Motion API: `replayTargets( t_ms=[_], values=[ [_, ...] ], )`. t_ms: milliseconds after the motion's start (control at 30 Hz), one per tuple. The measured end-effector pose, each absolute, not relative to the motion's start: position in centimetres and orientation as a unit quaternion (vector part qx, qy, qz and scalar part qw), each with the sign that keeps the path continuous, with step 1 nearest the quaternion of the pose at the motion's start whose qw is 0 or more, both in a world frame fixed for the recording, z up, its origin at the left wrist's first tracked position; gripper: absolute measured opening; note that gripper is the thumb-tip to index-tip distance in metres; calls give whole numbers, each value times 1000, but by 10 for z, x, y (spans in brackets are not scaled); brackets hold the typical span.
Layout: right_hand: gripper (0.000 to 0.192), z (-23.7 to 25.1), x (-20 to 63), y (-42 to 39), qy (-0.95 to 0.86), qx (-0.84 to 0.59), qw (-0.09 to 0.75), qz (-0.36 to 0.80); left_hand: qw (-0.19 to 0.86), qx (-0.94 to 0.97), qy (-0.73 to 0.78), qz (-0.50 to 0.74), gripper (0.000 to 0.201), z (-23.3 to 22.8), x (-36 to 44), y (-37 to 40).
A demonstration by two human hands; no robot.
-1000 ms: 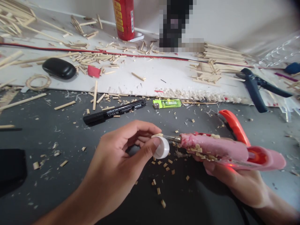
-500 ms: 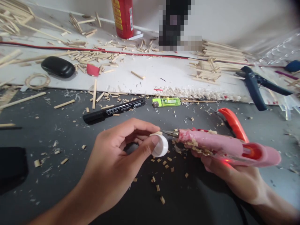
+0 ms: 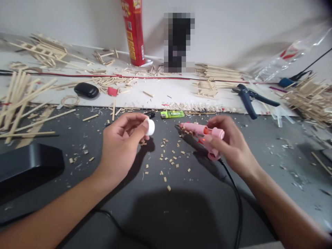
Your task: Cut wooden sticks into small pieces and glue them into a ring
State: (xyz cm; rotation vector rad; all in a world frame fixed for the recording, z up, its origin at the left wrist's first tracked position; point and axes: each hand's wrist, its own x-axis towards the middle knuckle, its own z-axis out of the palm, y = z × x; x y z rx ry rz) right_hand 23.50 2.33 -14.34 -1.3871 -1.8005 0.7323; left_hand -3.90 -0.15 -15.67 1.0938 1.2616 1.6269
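My left hand (image 3: 121, 141) pinches a small white bottle cap (image 3: 150, 127) between thumb and fingers, above the dark desk. A small pale piece shows at the top of the cap, too small to make out. My right hand (image 3: 229, 140) has its thumb and fingers around the rear of a pink hot glue gun (image 3: 193, 128). The gun is low over the desk, its metal nozzle pointing left toward the cap, and a small red light glows on it. Wood bits cling to its side. Behind my left hand, a black marker (image 3: 149, 114) is mostly hidden.
Cut wood bits (image 3: 171, 160) litter the desk. A green lighter (image 3: 172, 114) lies ahead, near a white board (image 3: 155, 100) with wood sticks. Blue-handled cutters (image 3: 247, 100) rest at right. A red can (image 3: 135, 38) stands behind; a black box (image 3: 31, 160) sits left. The gun's black cable (image 3: 237, 197) trails toward me.
The glue gun has moved down and away from me, and its nozzle is farther from the cap. My right hand now shows around its rear. The view has tipped up and back.
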Motion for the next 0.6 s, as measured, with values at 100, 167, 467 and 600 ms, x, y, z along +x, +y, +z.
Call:
replayTargets(
  t_ms=[100,167,467,600],
  values=[
    [32,-135,232,8,-693,-486,531,45,388,396,496,668,13,-154,-41,3],
    [26,-127,220,-7,-721,-432,536,-81,381,386,490,683,13,-150,-43,5],
    [20,-126,121,-3,-917,-350,132,137,367,382,482,698,12,-144,-45,4],
    [20,-133,103,17,-928,-332,116,124,370,385,479,696,10,-143,-45,3]
  ],
)
